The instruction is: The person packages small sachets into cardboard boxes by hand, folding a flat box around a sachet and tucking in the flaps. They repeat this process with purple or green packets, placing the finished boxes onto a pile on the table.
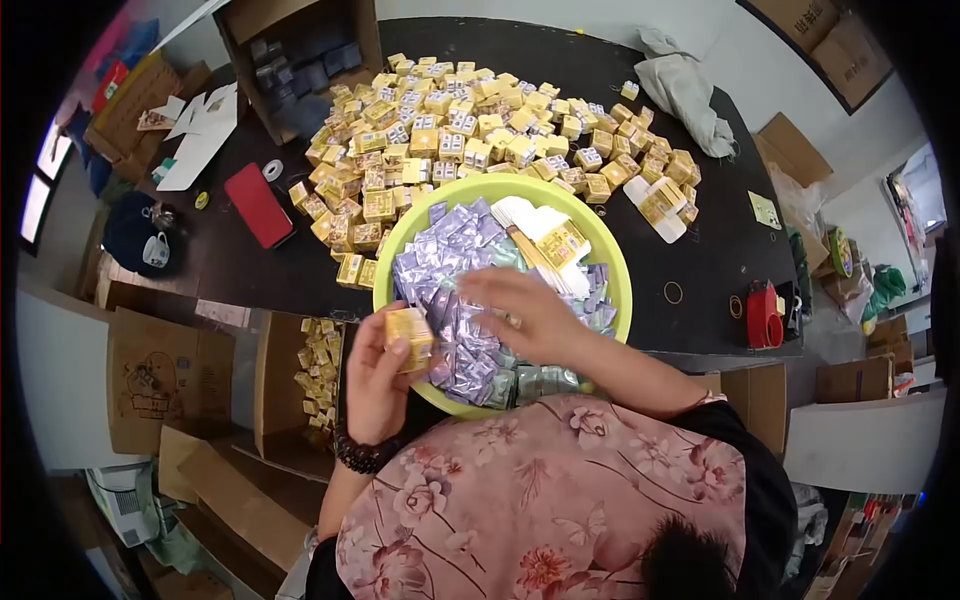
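Observation:
A small yellow box (pixel 408 332) is gripped in my left hand (pixel 375 365), at the left front rim of a lime-green tub (pixel 622 285). My right hand (pixel 530 315) hovers above the tub, fingers apart and slightly blurred, with nothing visible in it. Shiny purple sachets (pixel 450 245) fill much of the tub under both hands. Green sachets (pixel 545 381) lie at its near side. Flat yellow-and-white cartons (pixel 562 245) are stacked on the sachets at the tub's right back.
Behind the tub, a big heap of filled-out yellow boxes (pixel 450 145) covers the black table (pixel 690 290). A red phone case (pixel 259 204) and a white tape roll (pixel 272 171) lie left; a red tape dispenser (pixel 765 318) stands right. Below left, a cardboard carton (pixel 277 385) holds more yellow boxes.

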The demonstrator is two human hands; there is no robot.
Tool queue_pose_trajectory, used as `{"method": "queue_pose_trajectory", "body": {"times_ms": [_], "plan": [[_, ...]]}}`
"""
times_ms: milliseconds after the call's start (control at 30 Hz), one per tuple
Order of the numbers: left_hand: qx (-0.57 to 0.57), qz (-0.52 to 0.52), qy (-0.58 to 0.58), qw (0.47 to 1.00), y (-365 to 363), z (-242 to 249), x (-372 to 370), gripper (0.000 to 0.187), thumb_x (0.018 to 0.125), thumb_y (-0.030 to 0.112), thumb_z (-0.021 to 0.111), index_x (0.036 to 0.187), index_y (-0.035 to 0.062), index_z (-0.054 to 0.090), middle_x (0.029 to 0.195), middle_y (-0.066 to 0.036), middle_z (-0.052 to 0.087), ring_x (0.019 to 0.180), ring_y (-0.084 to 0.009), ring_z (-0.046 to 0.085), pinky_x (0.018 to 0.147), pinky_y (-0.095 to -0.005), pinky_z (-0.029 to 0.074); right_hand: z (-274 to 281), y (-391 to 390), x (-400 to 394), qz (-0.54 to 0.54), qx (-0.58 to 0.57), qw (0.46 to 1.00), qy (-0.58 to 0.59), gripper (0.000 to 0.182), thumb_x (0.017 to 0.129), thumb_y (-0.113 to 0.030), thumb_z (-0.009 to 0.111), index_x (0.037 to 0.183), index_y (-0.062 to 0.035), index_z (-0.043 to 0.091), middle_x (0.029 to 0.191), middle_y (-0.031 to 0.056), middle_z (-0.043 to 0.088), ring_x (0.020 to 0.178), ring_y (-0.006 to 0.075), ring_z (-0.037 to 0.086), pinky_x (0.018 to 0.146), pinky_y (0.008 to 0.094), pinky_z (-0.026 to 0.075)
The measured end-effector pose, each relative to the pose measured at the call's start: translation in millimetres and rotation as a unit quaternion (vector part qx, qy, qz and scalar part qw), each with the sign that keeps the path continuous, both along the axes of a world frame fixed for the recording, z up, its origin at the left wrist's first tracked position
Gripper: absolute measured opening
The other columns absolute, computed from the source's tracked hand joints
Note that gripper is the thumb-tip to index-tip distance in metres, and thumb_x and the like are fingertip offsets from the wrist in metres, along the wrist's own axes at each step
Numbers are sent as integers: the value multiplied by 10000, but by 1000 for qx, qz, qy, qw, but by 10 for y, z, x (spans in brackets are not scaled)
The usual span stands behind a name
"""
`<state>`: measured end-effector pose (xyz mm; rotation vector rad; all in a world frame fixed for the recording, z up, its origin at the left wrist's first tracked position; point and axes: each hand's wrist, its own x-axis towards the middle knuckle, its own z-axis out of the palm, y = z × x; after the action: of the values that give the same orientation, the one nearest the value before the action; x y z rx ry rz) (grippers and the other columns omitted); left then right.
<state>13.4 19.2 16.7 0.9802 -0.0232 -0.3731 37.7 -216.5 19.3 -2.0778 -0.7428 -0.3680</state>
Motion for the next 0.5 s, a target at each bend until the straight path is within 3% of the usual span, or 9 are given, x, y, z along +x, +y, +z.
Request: {"method": "queue_pose_trajectory", "body": {"times_ms": [67, 100, 133, 167, 200, 267, 333, 467, 500], "plan": [[82, 121, -31, 989, 321, 21, 24, 397, 925, 78, 533, 1305, 26, 434, 1206, -84, 531, 1052, -170, 577, 841, -379, 560, -84, -417, 164, -223, -126, 967, 4, 389, 814, -203, 700, 1140, -17, 600, 1118, 130, 605, 1035, 320, 562, 877, 426, 454], [129, 180, -50, 974, 517, -21, 37, 454, 906, 92, 573, 1330, 32, 423, 1205, -87, 529, 1065, -186, 576, 863, -338, 534, -126, -627, 248, -329, -222, 918, 20, 450, 796, -283, 719, 1140, -21, 597, 1103, 124, 603, 1008, 318, 549, 850, 438, 442], [240, 204, -85, 945, 808, -220, 95, 506, 895, 117, 606, 1352, 32, 406, 1248, -106, 505, 1099, -212, 557, 896, -340, 506, -187, -768, 297, -353, -302, 882, 75, 508, 770, -350, 728, 1138, -24, 603, 1106, 120, 602, 1016, 309, 529, 842, 433, 425], [350, 225, -116, 902, 1052, -407, 119, 560, 885, 143, 639, 1373, 31, 389, 1292, -126, 481, 1134, -238, 539, 929, -341, 478, -244, -849, 315, -371, -379, 838, 130, 567, 744, -417, 737, 1135, -26, 608, 1109, 115, 600, 1024, 299, 509, 833, 427, 407], [566, 244, -154, 772, 1134, -403, 77, 638, 874, 201, 678, 1400, 25, 362, 1398, -184, 388, 1241, -320, 451, 1006, -388, 403, -281, -868, 318, -361, -378, 842, 132, 567, 744, -417, 737, 1135, -26, 608, 1109, 115, 600, 1024, 299, 509, 833, 427, 407], [654, 269, -178, 685, 1081, -471, 34, 650, 878, 251, 680, 1397, 19, 364, 1445, -234, 313, 1298, -374, 373, 1061, -438, 335, -339, -843, 362, -356, -381, 838, 160, 622, 695, -439, 769, 1143, -36, 612, 1120, 109, 599, 1075, 293, 476, 864, 420, 371], [637, 239, -230, 696, 846, -405, 23, 626, 868, 267, 688, 1373, 33, 402, 1428, -257, 323, 1316, -396, 344, 1086, -450, 291, -322, -825, 386, -347, -348, 855, 163, 639, 664, -427, 795, 1139, -37, 617, 1127, 100, 596, 1083, 286, 466, 885, 430, 350], [592, 170, -295, 730, 254, -285, 62, 562, 832, 205, 718, 1302, 24, 469, 1416, -263, 330, 1325, -418, 313, 1084, -465, 288, -236, -781, 417, -364, -347, 837, 217, 685, 613, -420, 829, 1138, -32, 622, 1118, 95, 592, 1115, 282, 441, 914, 436, 329], [600, 157, -327, 713, 151, -276, 72, 547, 818, 173, 722, 1284, 23, 479, 1415, -267, 324, 1316, -445, 306, 1083, -486, 282, -198, -765, 419, -364, -348, 831, 238, 707, 600, -426, 835, 1145, -33, 616, 1117, 94, 587, 1116, 284, 441, 914, 437, 331]]}}
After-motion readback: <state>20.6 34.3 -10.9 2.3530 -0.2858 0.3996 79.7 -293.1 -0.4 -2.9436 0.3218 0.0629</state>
